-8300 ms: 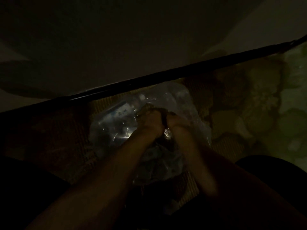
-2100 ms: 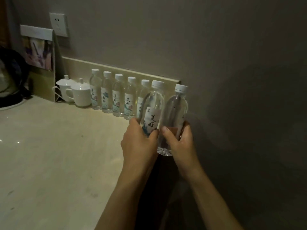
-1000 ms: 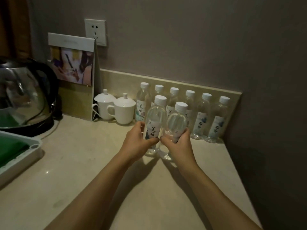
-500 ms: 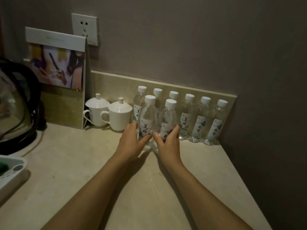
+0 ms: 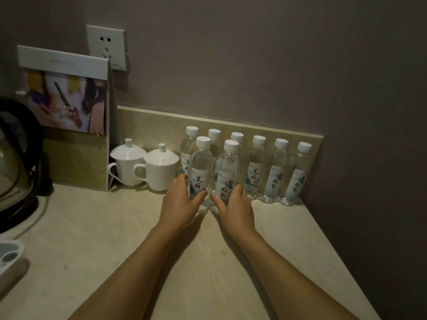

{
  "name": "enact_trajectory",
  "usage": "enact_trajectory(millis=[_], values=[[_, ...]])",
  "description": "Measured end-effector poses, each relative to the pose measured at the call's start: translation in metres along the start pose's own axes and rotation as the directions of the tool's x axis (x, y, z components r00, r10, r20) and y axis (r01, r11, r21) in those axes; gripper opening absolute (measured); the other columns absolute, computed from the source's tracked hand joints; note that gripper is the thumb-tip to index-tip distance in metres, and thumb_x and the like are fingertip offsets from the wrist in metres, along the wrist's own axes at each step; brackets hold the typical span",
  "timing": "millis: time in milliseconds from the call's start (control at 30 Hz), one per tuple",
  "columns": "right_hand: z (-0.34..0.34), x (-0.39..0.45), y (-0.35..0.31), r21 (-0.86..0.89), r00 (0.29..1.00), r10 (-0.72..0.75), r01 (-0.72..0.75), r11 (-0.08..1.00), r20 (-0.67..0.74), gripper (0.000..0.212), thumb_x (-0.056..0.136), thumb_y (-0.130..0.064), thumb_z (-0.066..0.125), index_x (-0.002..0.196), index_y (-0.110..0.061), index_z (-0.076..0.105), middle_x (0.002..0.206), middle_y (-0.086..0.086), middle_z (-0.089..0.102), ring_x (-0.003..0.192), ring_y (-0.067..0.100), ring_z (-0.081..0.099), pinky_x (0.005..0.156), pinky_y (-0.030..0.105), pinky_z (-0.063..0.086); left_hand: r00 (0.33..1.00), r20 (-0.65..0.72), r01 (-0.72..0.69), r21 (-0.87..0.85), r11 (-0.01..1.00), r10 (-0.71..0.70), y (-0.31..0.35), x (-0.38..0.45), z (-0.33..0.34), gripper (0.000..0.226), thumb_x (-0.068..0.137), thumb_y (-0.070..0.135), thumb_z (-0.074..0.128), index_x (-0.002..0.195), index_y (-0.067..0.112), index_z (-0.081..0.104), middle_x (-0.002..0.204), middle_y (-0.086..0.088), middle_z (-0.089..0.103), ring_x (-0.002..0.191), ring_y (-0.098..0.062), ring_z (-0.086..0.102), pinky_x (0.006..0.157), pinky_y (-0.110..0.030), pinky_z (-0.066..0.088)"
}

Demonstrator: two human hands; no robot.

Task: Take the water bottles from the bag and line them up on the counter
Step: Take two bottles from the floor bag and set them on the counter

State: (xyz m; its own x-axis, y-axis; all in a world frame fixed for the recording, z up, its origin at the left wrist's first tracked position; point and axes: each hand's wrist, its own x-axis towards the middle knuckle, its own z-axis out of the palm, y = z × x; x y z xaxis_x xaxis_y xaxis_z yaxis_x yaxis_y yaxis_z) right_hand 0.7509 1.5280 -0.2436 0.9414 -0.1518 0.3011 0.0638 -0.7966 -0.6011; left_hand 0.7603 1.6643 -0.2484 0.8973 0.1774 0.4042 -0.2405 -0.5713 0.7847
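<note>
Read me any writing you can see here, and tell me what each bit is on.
"美好": label of the front left bottle, held by the left hand.
Brush characters, unclear: front right bottle, in the right hand.
Grey line on the standing card: too small.

Black brush characters 美好 are read on the label of the front left bottle (image 5: pixel 200 172). Brush characters on the other bottle labels and print on the card's (image 5: pixel 63 63) white header are too blurred.
</note>
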Motion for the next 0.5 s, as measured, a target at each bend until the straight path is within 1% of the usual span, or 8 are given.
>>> enact_trajectory(millis=[67, 133, 200, 267, 367, 500], values=[[0.003, 0.004, -0.001, 0.001, 1.000, 0.024, -0.024, 1.000, 0.010, 0.063, 0.090, -0.050, 0.055, 0.136, -0.012, 0.035, 0.136, 0.007, 0.047, 0.123, 0.025, 0.046, 0.096, 0.036, 0.046, 1.000, -0.022, 0.008, -0.016, 1.000, -0.008, -0.004, 0.001, 0.001, 0.047, 0.084, 0.036, 0.072, 0.122, 0.020, 0.050, 0.117, 0.002, 0.061, 0.104, -0.015, 0.061, 0.086, -0.037, 0.056], [0.005, 0.008, -0.003, -0.003, 0.999, 0.037, -0.037, 0.999, 0.012, 0.064, 0.089, -0.050, 0.055, 0.135, -0.010, 0.036, 0.133, 0.008, 0.049, 0.121, 0.026, 0.049, 0.095, 0.039, 0.048, 0.999, -0.038, 0.005, -0.017, 1.000, -0.006, -0.005, 0.004, 0.002, 0.045, 0.084, 0.034, 0.072, 0.121, 0.019, 0.050, 0.116, 0.002, 0.062, 0.102, -0.012, 0.059, 0.083, -0.030, 0.054], [0.006, 0.012, -0.005, -0.012, 0.999, 0.041, -0.041, 0.999, 0.006, 0.065, 0.089, -0.050, 0.057, 0.135, -0.008, 0.037, 0.132, 0.010, 0.051, 0.119, 0.027, 0.051, 0.095, 0.040, 0.049, 0.999, -0.041, 0.001, -0.026, 1.000, -0.002, -0.006, 0.008, 0.003, 0.044, 0.085, 0.032, 0.072, 0.120, 0.017, 0.051, 0.116, 0.001, 0.062, 0.099, -0.010, 0.057, 0.082, -0.027, 0.052], [0.007, 0.015, -0.006, -0.017, 0.999, 0.046, -0.046, 0.999, 0.001, 0.067, 0.088, -0.049, 0.057, 0.135, -0.007, 0.037, 0.133, 0.011, 0.051, 0.120, 0.028, 0.051, 0.096, 0.040, 0.048, 1.000, -0.032, 0.000, -0.036, 0.999, -0.001, -0.007, 0.012, 0.003, 0.043, 0.085, 0.031, 0.072, 0.120, 0.018, 0.050, 0.117, 0.000, 0.061, 0.101, -0.012, 0.058, 0.083, -0.028, 0.052], [0.009, 0.018, -0.009, -0.016, 0.999, 0.051, -0.051, 0.999, -0.004, 0.068, 0.089, -0.048, 0.057, 0.138, -0.006, 0.034, 0.136, 0.011, 0.049, 0.123, 0.028, 0.049, 0.098, 0.040, 0.046, 0.999, -0.041, -0.001, -0.041, 0.999, 0.000, -0.011, 0.016, 0.007, 0.043, 0.085, 0.031, 0.071, 0.121, 0.019, 0.050, 0.119, 0.000, 0.060, 0.107, -0.016, 0.060, 0.088, -0.034, 0.055], [0.011, 0.021, -0.010, -0.041, 0.999, 0.035, -0.036, 0.999, -0.018, 0.068, 0.090, -0.046, 0.057, 0.138, -0.004, 0.033, 0.135, 0.013, 0.050, 0.122, 0.029, 0.051, 0.096, 0.039, 0.047, 0.999, -0.046, -0.019, -0.025, 1.000, 0.018, -0.014, 0.019, 0.011, 0.047, 0.087, 0.030, 0.069, 0.127, 0.018, 0.048, 0.124, -0.001, 0.059, 0.114, -0.017, 0.058, 0.091, -0.032, 0.053]])
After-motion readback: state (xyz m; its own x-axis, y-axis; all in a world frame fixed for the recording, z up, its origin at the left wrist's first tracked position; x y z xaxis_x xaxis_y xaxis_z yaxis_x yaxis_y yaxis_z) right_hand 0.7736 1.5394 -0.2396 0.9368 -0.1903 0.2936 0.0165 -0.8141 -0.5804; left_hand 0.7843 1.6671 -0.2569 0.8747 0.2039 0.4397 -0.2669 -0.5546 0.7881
